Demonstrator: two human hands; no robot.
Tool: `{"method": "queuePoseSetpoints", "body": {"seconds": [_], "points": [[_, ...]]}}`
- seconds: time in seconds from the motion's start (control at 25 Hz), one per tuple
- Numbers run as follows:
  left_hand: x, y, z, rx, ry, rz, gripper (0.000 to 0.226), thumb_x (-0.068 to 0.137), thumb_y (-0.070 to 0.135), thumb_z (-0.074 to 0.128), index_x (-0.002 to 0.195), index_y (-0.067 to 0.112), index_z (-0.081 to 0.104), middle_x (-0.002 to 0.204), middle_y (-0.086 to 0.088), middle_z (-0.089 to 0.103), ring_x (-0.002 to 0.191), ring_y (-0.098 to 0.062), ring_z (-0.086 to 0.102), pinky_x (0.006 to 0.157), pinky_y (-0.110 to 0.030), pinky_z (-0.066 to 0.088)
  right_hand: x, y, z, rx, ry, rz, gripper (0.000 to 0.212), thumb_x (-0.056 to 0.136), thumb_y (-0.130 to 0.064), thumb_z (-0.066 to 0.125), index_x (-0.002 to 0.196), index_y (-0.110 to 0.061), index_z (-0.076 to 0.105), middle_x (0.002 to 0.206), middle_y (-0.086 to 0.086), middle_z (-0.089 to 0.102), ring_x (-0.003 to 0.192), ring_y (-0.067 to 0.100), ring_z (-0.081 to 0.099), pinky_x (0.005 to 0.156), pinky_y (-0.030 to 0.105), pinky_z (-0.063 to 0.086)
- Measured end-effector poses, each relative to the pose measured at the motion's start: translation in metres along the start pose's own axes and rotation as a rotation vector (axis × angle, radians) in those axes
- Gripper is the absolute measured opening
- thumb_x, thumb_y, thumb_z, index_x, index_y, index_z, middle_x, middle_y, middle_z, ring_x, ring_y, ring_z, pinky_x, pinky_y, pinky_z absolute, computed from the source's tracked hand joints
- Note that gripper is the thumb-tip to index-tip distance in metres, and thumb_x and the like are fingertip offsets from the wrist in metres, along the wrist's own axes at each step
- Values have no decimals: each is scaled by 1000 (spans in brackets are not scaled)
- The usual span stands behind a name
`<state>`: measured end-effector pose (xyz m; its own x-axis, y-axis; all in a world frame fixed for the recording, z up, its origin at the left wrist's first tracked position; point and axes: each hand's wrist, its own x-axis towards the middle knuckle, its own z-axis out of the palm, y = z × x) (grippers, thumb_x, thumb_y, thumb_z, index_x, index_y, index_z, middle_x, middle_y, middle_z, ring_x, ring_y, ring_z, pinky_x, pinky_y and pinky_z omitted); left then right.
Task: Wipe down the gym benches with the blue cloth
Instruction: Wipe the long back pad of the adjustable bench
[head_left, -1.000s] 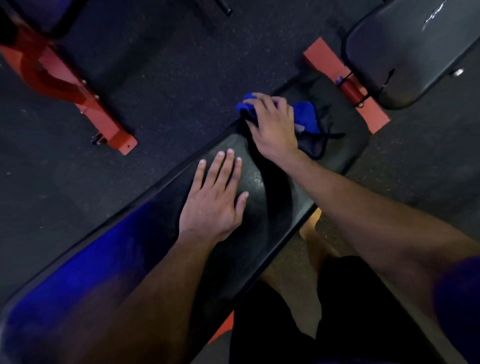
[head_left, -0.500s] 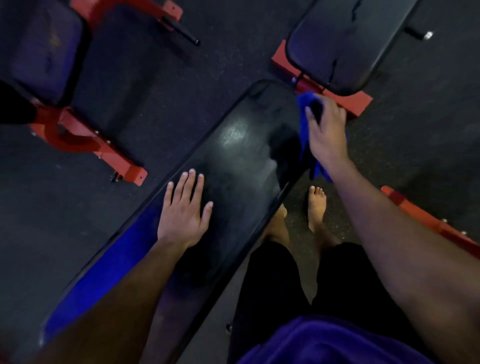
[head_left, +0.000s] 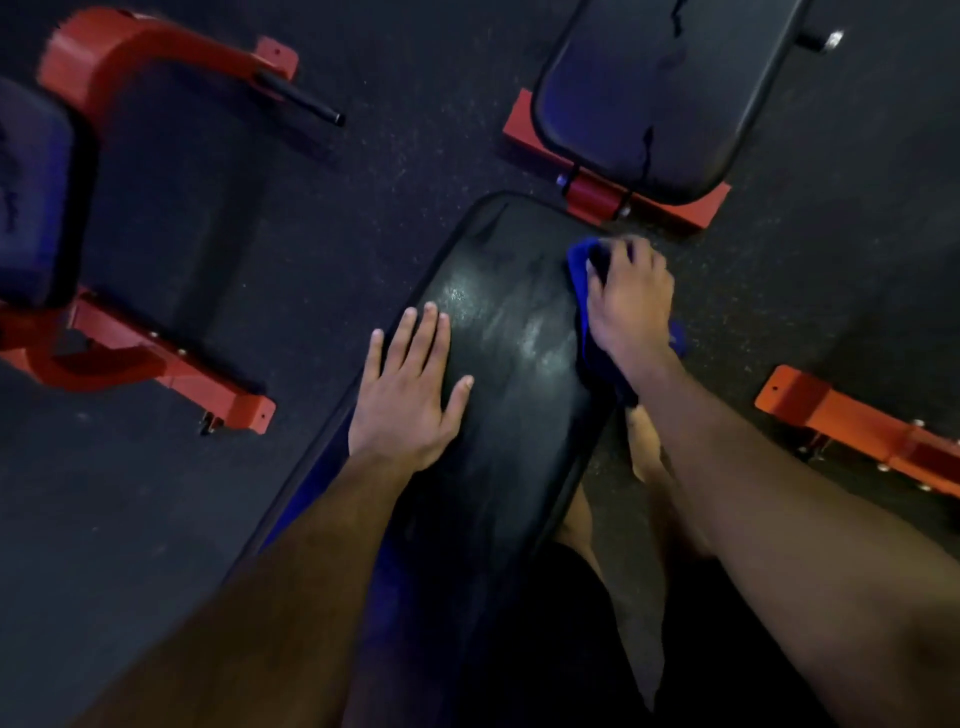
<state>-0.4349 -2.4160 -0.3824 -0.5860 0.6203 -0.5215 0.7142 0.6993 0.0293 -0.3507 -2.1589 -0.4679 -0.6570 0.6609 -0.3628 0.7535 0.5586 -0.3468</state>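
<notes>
Obs: long black padded gym bench (head_left: 498, 395) runs diagonally from near left to far right. Left hand (head_left: 402, 395) lies flat on the pad, fingers straight and together, thumb out, holding nothing; reads as a brace. Right hand (head_left: 628, 301) is at the far right edge of the same pad, fingers curled over the bunched blue cloth (head_left: 584, 260); cloth sits under the palm, partly on the pad and partly draped over the right edge, a tail hanging below the wrist.

Surface: pale streaky sheen on the pad between the two hands, likely damp. Cannot tell whether the near half has been wiped; it is dark and covered by the forearms.

Surroundings: second black padded bench (head_left: 670, 88) on a red steel base (head_left: 597, 195) at far right, its vinyl cracked. Red frame foot (head_left: 171, 358) at left, orange frame foot (head_left: 857, 426) at right. Bare foot (head_left: 644, 441) on the dark rubber floor (head_left: 363, 208) just beside the bench's right edge.

Risks (judgement):
- cloth half off the edge: a stroke outward could drop it on the floor
- damp pad under the flat left hand: brace may slip
- hanging tail may miss the edge seam
- bare foot near steel feet: a stubbed toe when stepping to the next bench
- cracked vinyl may snag cloth
</notes>
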Motion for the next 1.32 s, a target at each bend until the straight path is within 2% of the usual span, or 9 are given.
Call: {"method": "queuePoseSetpoints", "body": {"seconds": [0.12,0.24,0.36,0.52,0.72,0.92,1.04,1.2,1.32], "points": [[5,-1,0,-3,-6,9,74,103,56,15,164,14,8,172,-2,2,159,-19,-2,128,-51,6,64,-66,16,-26,-84,16,44,99,-40,44,129,-9,54,130,18,54,117,39,53,95,47,43],[3,-1,0,0,-11,8,74,103,56,14,164,14,9,172,-3,4,159,-20,0,128,-52,8,60,-131,32,-65,-141,-312,43,96,-40,50,130,-14,55,141,15,50,130,35,46,106,45,37],[4,0,-3,8,-21,9,75,103,57,15,164,13,11,172,-4,5,159,-21,2,128,-52,8,15,-96,23,17,-216,-455,46,97,-38,52,140,-22,50,157,6,36,145,28,31,117,45,24],[5,-2,-2,18,-22,27,78,103,60,18,164,12,9,172,-4,4,159,-22,1,128,-53,8,5,-2,10,2,-105,-178,47,95,-43,46,135,-20,54,149,11,46,135,33,45,110,47,37],[6,-2,-3,30,-43,28,80,103,63,14,164,12,5,172,-4,-1,159,-22,-4,128,-52,6,94,-44,15,5,-185,65,42,102,-39,40,134,-13,46,135,17,52,122,40,51,97,50,42],[7,-4,-2,27,-39,24,79,103,62,14,164,13,5,172,-3,-1,159,-21,-4,128,-51,5,89,-131,35,-46,-222,-472,39,97,-40,48,133,-24,52,136,5,55,125,31,51,98,43,38],[7,-3,-2,20,-27,29,79,103,62,17,164,12,10,172,-5,4,159,-22,1,128,-52,7,35,-102,26,93,-237,-683,45,90,-32,58,135,-23,55,149,1,48,137,25,43,110,39,32],[7,-3,0,42,-30,32,81,102,63,14,164,12,7,172,-4,1,159,-22,-2,128,-52,7,25,5,12,136,-133,-345,42,94,-24,59,134,-10,57,149,14,48,135,32,46,114,41,35],[6,-4,2,36,-19,39,81,102,64,12,164,12,4,172,-3,-3,159,-21,-5,128,-52,7,76,15,14,101,-159,-84,41,102,-28,49,136,-6,52,139,20,53,128,36,50,106,41,38]]}}
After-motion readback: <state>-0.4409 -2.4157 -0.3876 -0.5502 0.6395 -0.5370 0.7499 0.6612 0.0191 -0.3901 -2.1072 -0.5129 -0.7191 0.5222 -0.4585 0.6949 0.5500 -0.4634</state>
